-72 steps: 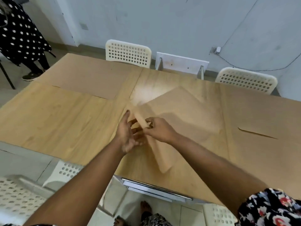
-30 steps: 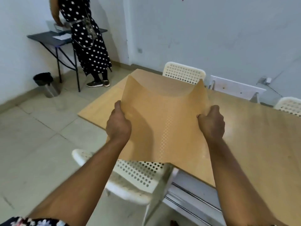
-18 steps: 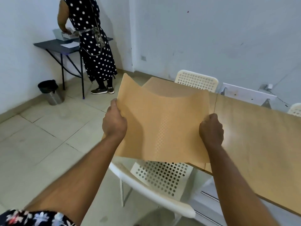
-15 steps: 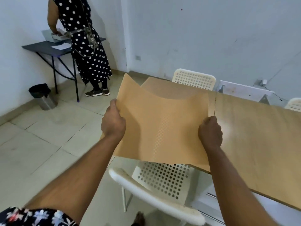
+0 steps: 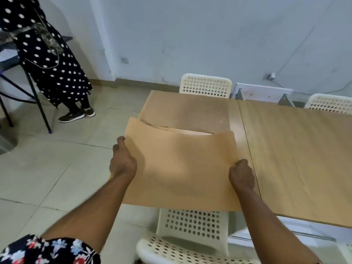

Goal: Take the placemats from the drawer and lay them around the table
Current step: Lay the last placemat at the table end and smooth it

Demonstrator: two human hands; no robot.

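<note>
Placemat (image 5: 182, 168), a thin tan rectangular sheet with a matte surface, hangs between your two hands over the near left corner of the table (image 5: 297, 159); its far edge sags in a shallow curve and its left far corner rises. Your left hand (image 5: 122, 162) pinches the left edge, thumb on top; your right hand (image 5: 241, 175) is closed in a fist on the right edge. A second placemat (image 5: 186, 113), flat and of the same tan, lies on the far left corner of the pale wood-grain table. White perforated plastic chairs stand at the near edge (image 5: 192, 229) and the far edge (image 5: 206, 85).
</note>
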